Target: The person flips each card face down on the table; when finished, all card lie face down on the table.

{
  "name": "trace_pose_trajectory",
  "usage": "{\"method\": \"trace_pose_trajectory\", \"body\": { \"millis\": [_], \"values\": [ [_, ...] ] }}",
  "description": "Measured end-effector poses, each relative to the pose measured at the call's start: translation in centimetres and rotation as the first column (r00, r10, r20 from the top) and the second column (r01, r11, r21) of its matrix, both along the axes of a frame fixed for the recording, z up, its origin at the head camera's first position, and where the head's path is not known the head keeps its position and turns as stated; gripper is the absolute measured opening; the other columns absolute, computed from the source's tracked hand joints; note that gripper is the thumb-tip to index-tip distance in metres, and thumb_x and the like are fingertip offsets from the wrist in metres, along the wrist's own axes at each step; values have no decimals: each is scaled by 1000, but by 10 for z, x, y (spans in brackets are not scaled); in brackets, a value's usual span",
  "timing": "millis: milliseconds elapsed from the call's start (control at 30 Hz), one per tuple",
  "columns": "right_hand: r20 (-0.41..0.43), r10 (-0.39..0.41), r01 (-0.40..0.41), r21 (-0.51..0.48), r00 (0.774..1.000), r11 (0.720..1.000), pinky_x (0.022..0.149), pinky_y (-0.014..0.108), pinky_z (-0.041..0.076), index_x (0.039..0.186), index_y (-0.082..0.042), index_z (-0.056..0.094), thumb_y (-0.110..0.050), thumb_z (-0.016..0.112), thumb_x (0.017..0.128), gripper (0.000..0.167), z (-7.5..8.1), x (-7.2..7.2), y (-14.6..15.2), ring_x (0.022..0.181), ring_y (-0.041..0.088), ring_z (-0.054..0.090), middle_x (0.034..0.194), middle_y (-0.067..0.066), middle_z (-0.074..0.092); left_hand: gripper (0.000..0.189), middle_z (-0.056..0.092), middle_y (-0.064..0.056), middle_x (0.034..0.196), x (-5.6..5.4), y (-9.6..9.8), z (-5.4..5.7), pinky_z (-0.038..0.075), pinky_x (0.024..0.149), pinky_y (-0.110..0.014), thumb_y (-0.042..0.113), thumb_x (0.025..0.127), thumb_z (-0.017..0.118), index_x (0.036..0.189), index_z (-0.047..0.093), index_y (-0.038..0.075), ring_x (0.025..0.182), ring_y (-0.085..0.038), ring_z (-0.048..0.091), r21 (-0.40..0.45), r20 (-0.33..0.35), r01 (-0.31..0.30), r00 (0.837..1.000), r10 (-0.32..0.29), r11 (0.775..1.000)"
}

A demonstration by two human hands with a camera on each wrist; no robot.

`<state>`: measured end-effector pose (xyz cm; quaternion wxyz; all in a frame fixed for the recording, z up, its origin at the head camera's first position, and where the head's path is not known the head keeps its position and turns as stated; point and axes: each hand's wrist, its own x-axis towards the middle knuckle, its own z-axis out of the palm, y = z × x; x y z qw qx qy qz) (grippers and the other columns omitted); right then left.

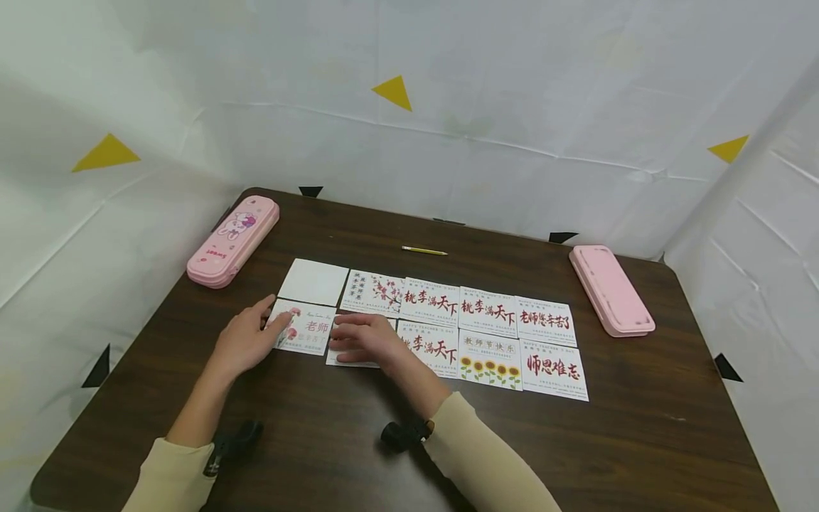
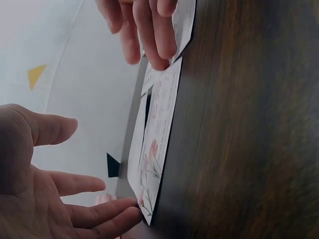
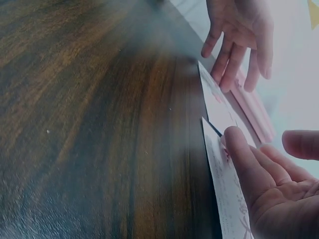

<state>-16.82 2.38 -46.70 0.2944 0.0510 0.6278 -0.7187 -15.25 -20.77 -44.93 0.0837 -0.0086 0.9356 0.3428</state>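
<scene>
Two rows of printed cards lie edge to edge on the dark wooden table. My left hand [image 1: 246, 338] is at the left edge of a card with pink flowers [image 1: 313, 334], its fingertips right at that edge in the left wrist view, fingers loosely extended. Over the neighbouring front-row card [image 1: 333, 354] is my right hand [image 1: 367, 338], which covers most of it. In the right wrist view this hand's fingers are loosely stretched close over the card, with the thumb apart. A blank white card [image 1: 313, 282] lies behind the flower card.
A pink pencil case [image 1: 234, 242] with a cartoon print stands at the back left, another pink case [image 1: 611, 291] at the right. A yellow pencil [image 1: 424, 250] lies behind the cards. The sunflower card [image 1: 490, 359] is in the front row. White sheeting [image 1: 486, 92] surrounds the table.
</scene>
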Motion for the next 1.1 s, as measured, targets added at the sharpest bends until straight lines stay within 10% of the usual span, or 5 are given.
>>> {"method": "trace_pose_trajectory", "body": {
  "millis": [1100],
  "values": [
    [-29, 0, 0, -10, 1000, 1000, 78, 44, 57, 127, 3, 63, -10, 61, 96, 33, 5, 7, 0, 105, 34, 67, 116, 20, 68, 65, 48, -30, 136, 6, -9, -3, 39, 100, -58, 41, 102, 49, 150, 35, -1, 121, -43, 48, 180, 17, -78, 997, 76, 981]
  ]
}}
